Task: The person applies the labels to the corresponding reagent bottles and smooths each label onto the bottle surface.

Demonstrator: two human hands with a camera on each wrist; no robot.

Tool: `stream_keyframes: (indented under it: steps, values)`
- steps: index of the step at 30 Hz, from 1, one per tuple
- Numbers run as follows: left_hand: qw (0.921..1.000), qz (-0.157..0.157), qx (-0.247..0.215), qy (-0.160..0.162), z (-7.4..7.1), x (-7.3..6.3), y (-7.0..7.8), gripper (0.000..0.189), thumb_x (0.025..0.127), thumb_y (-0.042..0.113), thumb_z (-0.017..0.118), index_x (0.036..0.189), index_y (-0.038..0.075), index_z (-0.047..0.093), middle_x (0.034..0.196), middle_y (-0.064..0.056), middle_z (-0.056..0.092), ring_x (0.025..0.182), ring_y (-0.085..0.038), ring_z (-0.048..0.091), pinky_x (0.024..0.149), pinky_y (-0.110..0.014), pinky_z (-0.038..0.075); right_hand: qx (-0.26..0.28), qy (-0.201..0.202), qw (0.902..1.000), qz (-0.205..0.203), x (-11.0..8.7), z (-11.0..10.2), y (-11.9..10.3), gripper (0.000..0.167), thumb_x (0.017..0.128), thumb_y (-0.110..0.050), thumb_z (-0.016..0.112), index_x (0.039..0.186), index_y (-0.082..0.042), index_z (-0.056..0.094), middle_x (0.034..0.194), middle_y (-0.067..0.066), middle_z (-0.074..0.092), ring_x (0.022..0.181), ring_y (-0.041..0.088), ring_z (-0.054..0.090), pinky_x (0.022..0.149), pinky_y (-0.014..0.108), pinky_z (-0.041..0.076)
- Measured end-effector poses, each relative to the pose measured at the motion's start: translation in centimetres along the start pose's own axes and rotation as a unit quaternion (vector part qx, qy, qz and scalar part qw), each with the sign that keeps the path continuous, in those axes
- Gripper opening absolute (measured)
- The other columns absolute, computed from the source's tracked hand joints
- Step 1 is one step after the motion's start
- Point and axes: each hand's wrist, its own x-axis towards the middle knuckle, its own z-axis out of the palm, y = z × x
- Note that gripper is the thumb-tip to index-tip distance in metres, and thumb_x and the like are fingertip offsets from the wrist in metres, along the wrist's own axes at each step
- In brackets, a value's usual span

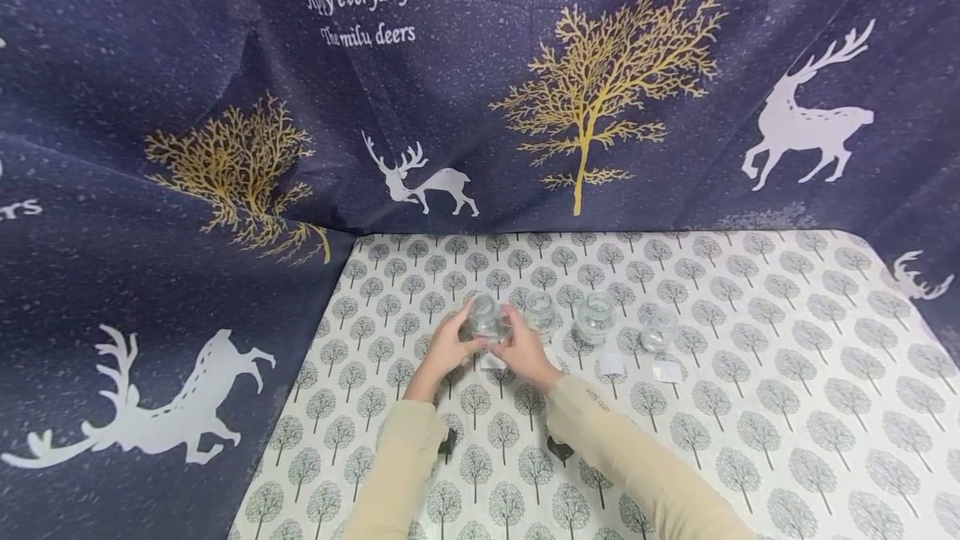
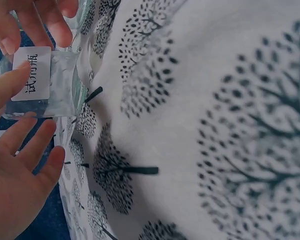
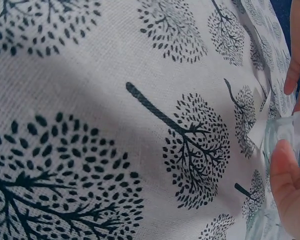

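A clear glass reagent bottle (image 1: 485, 317) stands upright between both hands at the left end of a row of glassware. In the left wrist view the white label (image 2: 32, 74) on its side carries printed Chinese characters. My left hand (image 1: 448, 347) holds the bottle from the left, its thumb lying over the label and its fingers along the side. From the right, my right hand (image 1: 525, 348) grips it, with the thumb (image 3: 282, 162) against the glass near the base in the right wrist view. Whether the base touches the cloth is unclear.
To the right stand a clear jar (image 1: 539, 312), a wider jar (image 1: 596, 319) and a small round glass vessel (image 1: 658, 332). White paper slips (image 1: 611, 364) lie in front of them. Tree-patterned cloth (image 1: 720, 440) covers the table, with a dark blue curtain (image 1: 450, 90) behind.
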Motion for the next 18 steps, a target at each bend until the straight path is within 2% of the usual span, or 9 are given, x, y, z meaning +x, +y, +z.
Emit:
stream_keyframes:
  steps: [3,8,11,18]
  values:
    - [0.9999,-0.004,-0.011,-0.004,-0.16,-0.42,-0.05,0.084,0.068,0.035,0.071,0.138,0.019,0.029,0.129,-0.014,0.048,0.118,-0.032,0.045,0.1,-0.049,0.033,-0.012,0.001,0.9999,-0.004,0.15,0.1,-0.09,0.077,0.074,-0.012,0.068,0.137,-0.01,0.025,0.123,0.014,0.048,0.067,0.014,0.051,0.056,0.024,0.047]
    - [0.9999,-0.008,-0.006,-0.013,-0.42,-0.89,-0.26,0.086,0.067,0.042,0.069,0.139,0.022,0.027,0.134,-0.011,0.043,0.123,-0.03,0.039,0.104,-0.05,0.026,-0.042,0.011,0.9986,-0.031,0.43,0.38,-0.07,0.081,0.071,-0.03,0.07,0.136,-0.006,0.028,0.126,0.015,0.047,0.074,0.015,0.053,0.07,0.03,0.05]
    - [0.9999,-0.007,0.004,-0.012,-0.57,-0.97,-0.37,0.085,0.067,0.046,0.067,0.138,0.023,0.028,0.133,-0.012,0.044,0.12,-0.03,0.043,0.102,-0.049,0.029,-0.069,0.018,0.9967,-0.041,0.58,0.56,-0.01,0.085,0.068,-0.037,0.07,0.135,-0.005,0.029,0.126,0.015,0.048,0.072,0.014,0.053,0.071,0.029,0.049]
    - [0.9982,-0.007,0.06,0.002,-0.88,-0.92,-0.41,0.074,0.071,0.044,0.065,0.135,0.023,0.035,0.12,-0.014,0.056,0.108,-0.029,0.054,0.094,-0.046,0.041,-0.103,0.031,0.9922,-0.063,0.7,0.68,0.01,0.072,0.074,-0.03,0.067,0.132,-0.004,0.034,0.116,0.015,0.054,0.079,0.019,0.055,0.071,0.03,0.049]
